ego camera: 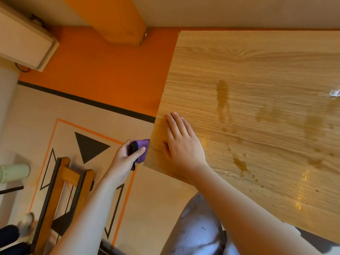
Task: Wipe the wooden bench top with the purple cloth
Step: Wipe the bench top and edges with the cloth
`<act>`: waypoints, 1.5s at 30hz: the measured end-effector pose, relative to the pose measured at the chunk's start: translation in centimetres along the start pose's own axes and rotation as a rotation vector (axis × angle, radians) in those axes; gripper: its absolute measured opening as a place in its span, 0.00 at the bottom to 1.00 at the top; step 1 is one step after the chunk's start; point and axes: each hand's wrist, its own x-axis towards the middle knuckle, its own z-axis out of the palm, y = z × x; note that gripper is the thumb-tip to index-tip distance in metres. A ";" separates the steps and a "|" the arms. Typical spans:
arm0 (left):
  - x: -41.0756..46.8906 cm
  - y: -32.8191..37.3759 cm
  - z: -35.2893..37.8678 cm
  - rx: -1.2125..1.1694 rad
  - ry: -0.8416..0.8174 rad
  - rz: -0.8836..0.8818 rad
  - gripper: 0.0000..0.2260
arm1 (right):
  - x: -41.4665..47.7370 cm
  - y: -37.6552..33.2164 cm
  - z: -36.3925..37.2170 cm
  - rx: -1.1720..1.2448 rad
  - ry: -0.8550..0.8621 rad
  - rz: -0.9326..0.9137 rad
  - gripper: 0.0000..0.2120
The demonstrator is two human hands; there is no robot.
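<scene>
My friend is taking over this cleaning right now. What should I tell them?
Left hand: grips the purple cloth just off the left edge of the wooden bench top.
Right hand: flat, palm down on the top near that edge.
Done: hard to tell; the cloth is not on the wood.
Left: brownish wet marks show across the middle and right side; wipe those.

Warm, even, moderately bright light; fisheye view.
Specular glare streaks on the worktop (257, 70) at 3 to 4 o'clock, small white hotspot at 3. Soft, faint shadow under the right hand (184, 142). Straight lines bow toward the frame edges. Forearms (239, 208) at 6 o'clock soft, out of focus; centre reasonably sharp.
</scene>
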 end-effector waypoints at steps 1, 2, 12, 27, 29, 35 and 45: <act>-0.6 -0.5 -0.5 0.028 -0.006 -0.005 0.18 | 0.0 0.0 0.0 0.000 0.005 -0.001 0.28; -1.1 -0.8 -0.8 0.054 -0.015 -0.010 0.21 | 0.0 0.0 0.0 0.001 0.010 0.000 0.28; 0.8 3.0 0.5 0.203 -0.016 0.019 0.09 | 0.0 0.2 -0.2 0.012 0.006 -0.003 0.28; -1.4 0.5 -0.2 0.096 -0.012 -0.146 0.10 | -0.1 0.3 -0.2 0.029 0.033 -0.005 0.26; -1.3 0.6 -0.2 0.084 -0.005 -0.140 0.10 | 0.0 0.3 -0.2 0.026 0.038 -0.005 0.27; 2.8 5.0 2.5 0.081 -0.011 -0.005 0.07 | 0.0 0.2 -0.2 0.018 0.025 0.005 0.27; 3.6 5.8 2.1 0.158 -0.059 0.035 0.09 | -0.2 0.2 -0.1 0.061 0.022 0.005 0.28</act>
